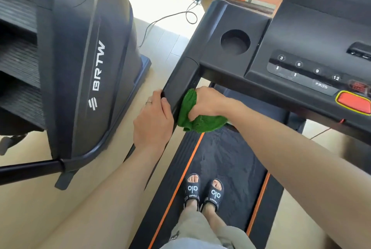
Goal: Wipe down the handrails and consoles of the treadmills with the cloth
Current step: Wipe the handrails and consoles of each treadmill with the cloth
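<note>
Cloth [197, 116] against the handrail [181, 88].
Your right hand [208, 102] clutches it bunched; your left hand [153, 120] grips the rail's end.

The scene is lit brightly by daylight from the top, where the pale floor [160, 7] is washed out to white. Soft shine is seen on the black console [301, 33]. Straight lines are bent near the edges by the wide lens. The big machine [84, 57] on the left is slightly blurred.
</note>
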The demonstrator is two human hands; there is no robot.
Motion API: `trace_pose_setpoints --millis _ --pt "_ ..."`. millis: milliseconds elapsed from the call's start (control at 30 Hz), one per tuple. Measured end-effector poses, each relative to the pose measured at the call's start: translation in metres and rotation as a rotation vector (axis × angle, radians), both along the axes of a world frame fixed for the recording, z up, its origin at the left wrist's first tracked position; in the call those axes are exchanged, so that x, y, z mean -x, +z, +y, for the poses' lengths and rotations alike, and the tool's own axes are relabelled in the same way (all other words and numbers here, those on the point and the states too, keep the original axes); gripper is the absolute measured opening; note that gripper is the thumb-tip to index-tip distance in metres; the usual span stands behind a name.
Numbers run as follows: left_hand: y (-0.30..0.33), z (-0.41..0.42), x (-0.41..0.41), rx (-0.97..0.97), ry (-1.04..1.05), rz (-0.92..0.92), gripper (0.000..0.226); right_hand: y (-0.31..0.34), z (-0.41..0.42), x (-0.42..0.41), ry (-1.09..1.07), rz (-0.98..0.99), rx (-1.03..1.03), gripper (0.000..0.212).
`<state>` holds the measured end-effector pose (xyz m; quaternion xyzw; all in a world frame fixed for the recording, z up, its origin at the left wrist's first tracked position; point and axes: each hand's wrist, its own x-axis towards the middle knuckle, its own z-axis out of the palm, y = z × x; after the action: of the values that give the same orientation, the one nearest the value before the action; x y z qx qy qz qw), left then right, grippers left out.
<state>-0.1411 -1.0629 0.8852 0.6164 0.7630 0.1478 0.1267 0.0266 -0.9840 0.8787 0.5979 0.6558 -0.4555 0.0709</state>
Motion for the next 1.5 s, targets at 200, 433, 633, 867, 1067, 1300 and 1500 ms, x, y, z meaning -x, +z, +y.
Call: trace_pose_setpoints --millis 200,433,633,867,1067,1300,1500 --pt "-0.002 -0.001 0.002 -0.006 -0.013 -0.013 0.031 0.01 0.009 -0.006 -0.14 0.176 0.42 0.031" --pt "-0.005 -0.002 0.003 -0.064 -0.066 0.021 0.033 -0.033 -0.059 0.022 0.009 -0.503 -0.95 0.048" --pt "0.004 -0.013 -0.012 -0.234 -0.374 0.224 0.059 -0.011 -0.045 -0.003 0.057 -0.27 -0.549 0.054" --pt "0.011 0.004 -0.099 -0.049 -0.647 0.156 0.077 0.001 -0.065 -0.114 0.075 -0.15 0.06 0.036" --pt "-0.016 -0.011 -0.151 0.049 -1.076 0.464 0.074 -0.028 -0.167 -0.161 0.069 -0.64 -0.837 0.053" --pt "-0.009 0.014 -0.169 0.14 -1.087 0.484 0.033 0.002 -0.115 -0.195 0.025 -0.203 -0.003 0.035" --pt "-0.008 0.043 -0.145 0.333 -1.122 0.435 0.033 -0.001 -0.112 -0.205 -0.056 -0.076 0.122 0.034"
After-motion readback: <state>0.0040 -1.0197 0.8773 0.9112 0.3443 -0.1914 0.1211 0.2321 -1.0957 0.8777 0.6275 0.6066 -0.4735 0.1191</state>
